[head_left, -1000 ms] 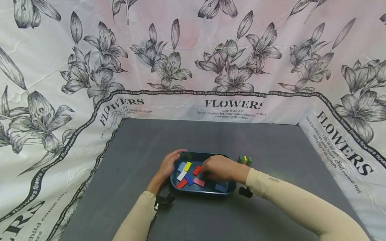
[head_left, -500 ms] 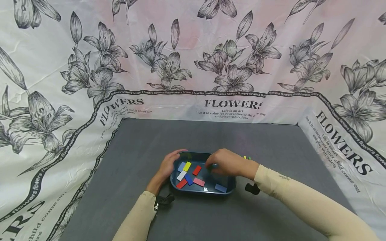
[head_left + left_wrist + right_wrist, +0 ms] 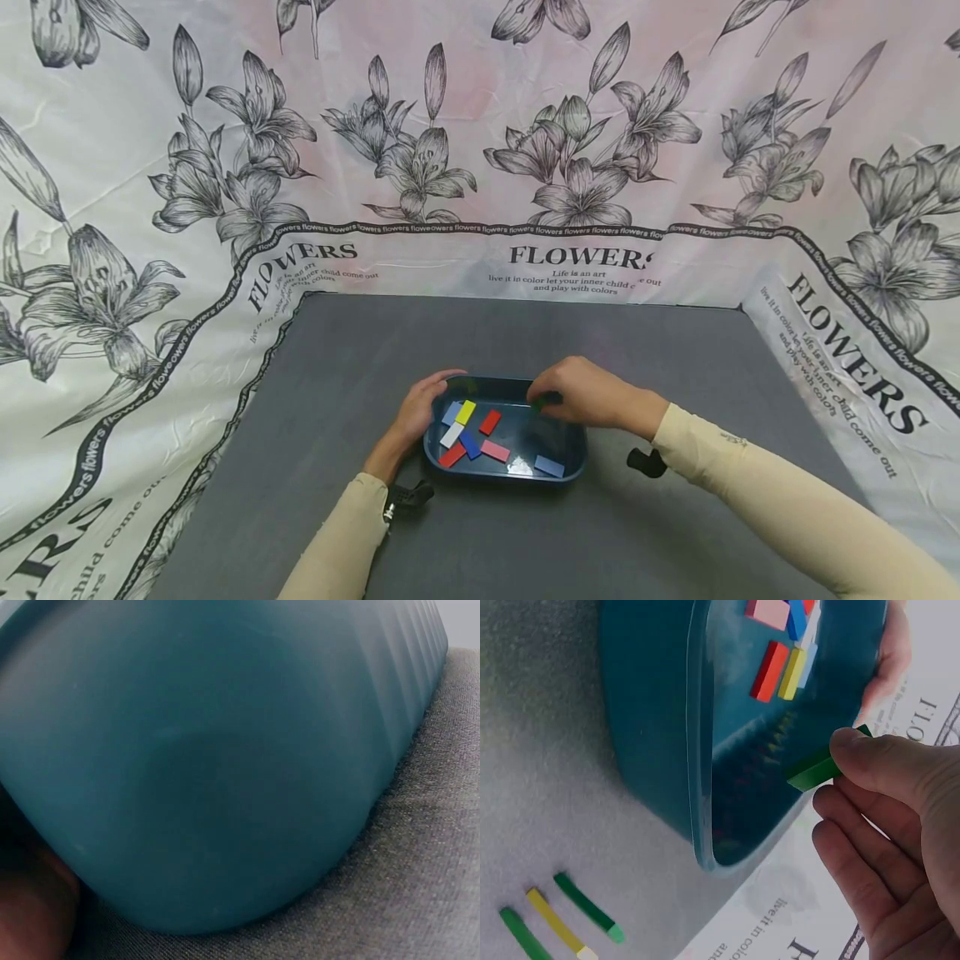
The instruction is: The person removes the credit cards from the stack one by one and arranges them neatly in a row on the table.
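A dark teal tray (image 3: 517,479) sits on the grey table with several small coloured blocks inside it. Around its left end my left hand (image 3: 415,414) grips the side, fingers reaching to the far left corner. Above the tray's far right part, my right hand (image 3: 588,393) pinches a green block (image 3: 814,771) between thumb and index finger; its other fingers are loosely bent in the right wrist view. Yellow (image 3: 466,412), white (image 3: 452,436), red (image 3: 490,422), pink (image 3: 495,452) and blue (image 3: 470,445) blocks lie toward the left; a blue-grey block (image 3: 550,466) lies near right.
Outside the tray, two green blocks (image 3: 589,907) and a yellow block (image 3: 559,922) stand in a row on the table, hidden behind my right hand in the head view. Flower-printed cloth (image 3: 577,258) borders the grey table (image 3: 480,333) at the back and sides.
My right hand has lifted from the middle of the tray and moved right and away, now with the green block showing in its fingers. The left hand and tray hold still.
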`<state>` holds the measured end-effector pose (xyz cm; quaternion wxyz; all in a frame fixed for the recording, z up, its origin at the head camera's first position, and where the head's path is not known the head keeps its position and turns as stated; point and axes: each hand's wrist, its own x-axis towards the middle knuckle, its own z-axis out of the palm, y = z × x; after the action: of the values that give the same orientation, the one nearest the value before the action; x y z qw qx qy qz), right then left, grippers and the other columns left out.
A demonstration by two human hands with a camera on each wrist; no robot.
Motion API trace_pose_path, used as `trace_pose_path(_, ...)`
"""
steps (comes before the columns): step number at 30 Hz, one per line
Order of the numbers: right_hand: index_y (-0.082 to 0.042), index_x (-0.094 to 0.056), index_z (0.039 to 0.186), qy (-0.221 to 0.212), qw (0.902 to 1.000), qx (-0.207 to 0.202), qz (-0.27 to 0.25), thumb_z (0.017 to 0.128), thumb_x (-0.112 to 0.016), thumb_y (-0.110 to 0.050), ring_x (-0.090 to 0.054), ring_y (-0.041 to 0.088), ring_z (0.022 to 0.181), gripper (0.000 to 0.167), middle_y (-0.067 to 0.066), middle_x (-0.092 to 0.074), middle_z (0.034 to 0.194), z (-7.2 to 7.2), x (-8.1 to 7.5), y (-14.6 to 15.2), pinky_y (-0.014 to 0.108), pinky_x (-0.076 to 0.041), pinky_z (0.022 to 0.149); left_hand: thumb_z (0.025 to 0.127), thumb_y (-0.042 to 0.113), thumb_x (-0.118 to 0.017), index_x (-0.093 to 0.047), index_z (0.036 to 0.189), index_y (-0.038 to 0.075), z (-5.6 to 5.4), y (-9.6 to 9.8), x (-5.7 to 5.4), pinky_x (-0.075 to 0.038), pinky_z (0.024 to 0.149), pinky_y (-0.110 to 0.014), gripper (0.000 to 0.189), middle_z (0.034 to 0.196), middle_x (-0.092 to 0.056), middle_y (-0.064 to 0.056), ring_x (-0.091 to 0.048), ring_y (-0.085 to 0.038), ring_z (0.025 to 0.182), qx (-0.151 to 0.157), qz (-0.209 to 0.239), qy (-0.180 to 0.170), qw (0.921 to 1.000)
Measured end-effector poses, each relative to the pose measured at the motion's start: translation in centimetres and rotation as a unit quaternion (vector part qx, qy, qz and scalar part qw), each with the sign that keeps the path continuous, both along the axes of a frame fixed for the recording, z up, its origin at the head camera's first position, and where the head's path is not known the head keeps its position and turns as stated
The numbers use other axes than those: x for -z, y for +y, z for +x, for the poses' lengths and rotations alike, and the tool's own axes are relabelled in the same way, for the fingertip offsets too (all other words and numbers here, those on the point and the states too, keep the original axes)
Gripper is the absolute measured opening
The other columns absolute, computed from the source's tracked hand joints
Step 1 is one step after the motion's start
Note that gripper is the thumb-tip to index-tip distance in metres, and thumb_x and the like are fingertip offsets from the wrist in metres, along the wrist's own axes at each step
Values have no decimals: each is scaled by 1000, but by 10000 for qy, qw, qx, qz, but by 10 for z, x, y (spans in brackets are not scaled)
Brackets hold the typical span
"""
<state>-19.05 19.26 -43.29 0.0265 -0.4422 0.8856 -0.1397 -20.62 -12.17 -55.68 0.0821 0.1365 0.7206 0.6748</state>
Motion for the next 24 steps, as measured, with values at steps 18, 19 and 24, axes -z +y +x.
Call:
trace_pose_path(18, -17, -84, 114, -127, 9978, 603, -234, 90, -89, -8, -72, 1, 69, 25, -1, -83, 112, 4, -31, 32, 25, -61, 63, 115, 16, -34, -62, 149, -3, -1, -1, 1, -49, 120, -53, 48, 149, -66, -25, -62, -42, 138, 106, 91, -47, 9999)
trace_pose_path(19, -17, -84, 114, -202, 9972, 661, -274, 91, -89, -8, -68, -1, 63, 25, -1, -83, 112, 4, -33, 34, 22, -58, 58, 115, 15, -34, -62, 149, -3, 0, -1, 1, -49, 120, -52, 48, 149, -66, -25, -62, -42, 137, 108, 97, -31, 9999)
trace_pose_path(24, -17, -84, 115, 9, 9973, 639, -361, 92, -87, -8, -72, -2, 71, 25, -1, -84, 113, 4, -36, 45, 27, -62, 68, 115, 15, -35, -63, 149, -2, 0, 0, 1, -48, 121, -52, 48, 149, -66, -24, -62, -41, 138, 89, 102, -42, 9999)
